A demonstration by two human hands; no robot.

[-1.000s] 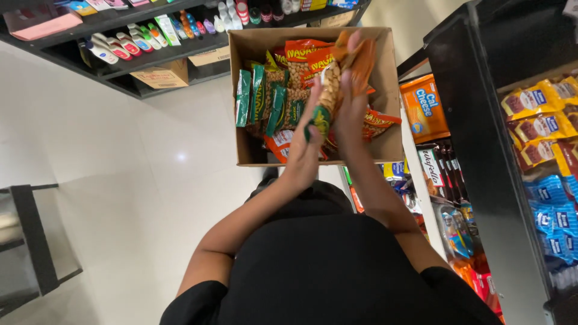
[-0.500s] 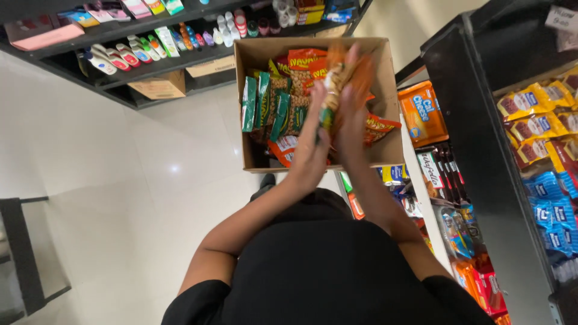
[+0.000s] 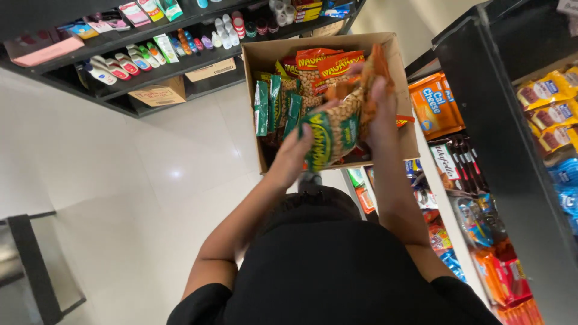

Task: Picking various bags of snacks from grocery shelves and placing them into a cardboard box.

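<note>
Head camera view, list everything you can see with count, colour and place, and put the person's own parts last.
Box: one, brown cardboard, centre top, open.
Nut packs in box: several, green at left, orange at back.
Held packs: a bunch, green and orange, above the box.
Left shelf: black, top left, with small bottles, tubes and a pink packet.
Small cartons: two, brown, under the left shelf.
Right rack: black, with orange, yellow, blue and red snack packs.
Floor: pale glossy tiles.
Black frame: one, bottom left.
Left hand: grip on the green pack's lower end.
Right hand: grip on the packs' right side.
</note>
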